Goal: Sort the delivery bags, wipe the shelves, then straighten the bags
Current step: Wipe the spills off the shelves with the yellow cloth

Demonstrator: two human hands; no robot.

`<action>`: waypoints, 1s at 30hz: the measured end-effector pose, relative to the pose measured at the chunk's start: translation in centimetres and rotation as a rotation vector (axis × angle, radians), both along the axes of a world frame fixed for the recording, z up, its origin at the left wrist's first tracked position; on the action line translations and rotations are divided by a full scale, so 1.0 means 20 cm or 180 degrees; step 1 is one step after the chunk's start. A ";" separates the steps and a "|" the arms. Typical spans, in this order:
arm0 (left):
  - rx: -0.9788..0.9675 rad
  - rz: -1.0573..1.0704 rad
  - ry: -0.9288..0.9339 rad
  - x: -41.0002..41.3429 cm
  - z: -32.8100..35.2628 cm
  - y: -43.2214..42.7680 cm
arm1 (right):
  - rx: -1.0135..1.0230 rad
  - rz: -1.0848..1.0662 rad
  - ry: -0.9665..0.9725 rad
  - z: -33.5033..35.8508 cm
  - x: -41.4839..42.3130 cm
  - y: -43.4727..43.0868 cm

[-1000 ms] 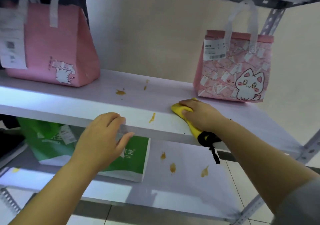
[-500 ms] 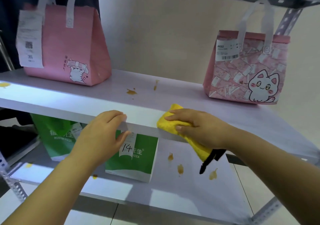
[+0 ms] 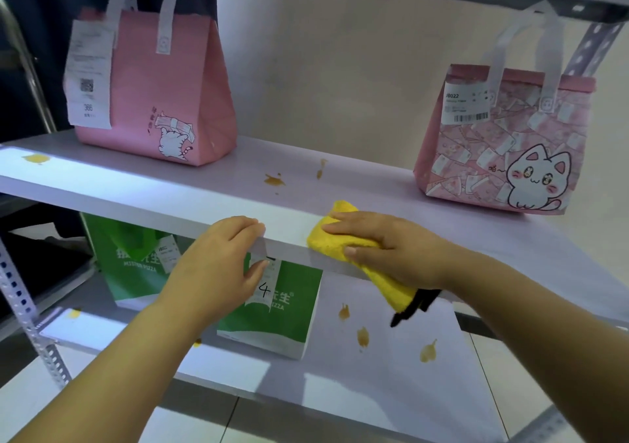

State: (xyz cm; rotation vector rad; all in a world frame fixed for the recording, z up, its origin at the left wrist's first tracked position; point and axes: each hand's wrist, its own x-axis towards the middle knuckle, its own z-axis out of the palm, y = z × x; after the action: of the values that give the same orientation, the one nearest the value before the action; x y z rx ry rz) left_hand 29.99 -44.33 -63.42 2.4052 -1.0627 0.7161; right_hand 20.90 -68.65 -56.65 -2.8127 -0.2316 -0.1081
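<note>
Yellow cloth (image 3: 335, 236) looks soft, light, bunches easily; right hand (image 3: 391, 248) clamps it at shelf (image 3: 136, 187) front edge, fingers on top. Left hand (image 3: 218, 262) grips same edge, just beside.

looks like a delivery pickup spot in a shop: slotted-angle steel rack (image 3: 17, 289), white shelf (image 3: 136, 187), pink tote bags (image 3: 177, 78) tagged with an order slip (image 3: 89, 75) and a barcode label (image 3: 468, 102), green pizza-branded bags (image 3: 289, 320) below, tiled floor (image 3: 211, 422).
</note>
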 end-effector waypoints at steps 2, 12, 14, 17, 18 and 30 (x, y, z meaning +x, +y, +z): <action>-0.0055 0.0023 0.0036 0.00 0.00 0.00 | -0.0101 -0.0373 -0.0035 0.00 0.00 -0.06; -0.0248 -0.0137 0.0397 0.07 0.05 0.04 | -0.0361 -0.1073 -0.0510 0.01 0.25 0.12; -0.0324 -0.0106 0.0346 0.10 0.07 0.06 | -0.0220 -0.0689 -0.0620 0.01 0.31 0.20; -0.0416 0.0110 0.0202 0.17 0.10 0.11 | -0.0255 -0.0175 -0.0703 0.03 0.40 0.29; -0.0426 0.0206 0.0192 0.20 0.10 0.13 | -0.0271 -0.0122 -0.0708 0.04 0.44 0.31; -0.0083 0.0175 0.0337 0.46 0.12 0.20 | -0.0267 0.0518 -0.0121 0.00 0.80 0.22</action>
State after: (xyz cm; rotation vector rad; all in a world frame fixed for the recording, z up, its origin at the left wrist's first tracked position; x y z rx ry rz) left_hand 39.26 -40.43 -61.09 2.4291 -0.9429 0.6093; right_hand 36.90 -64.17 -56.62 -2.8629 -0.4830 -0.1174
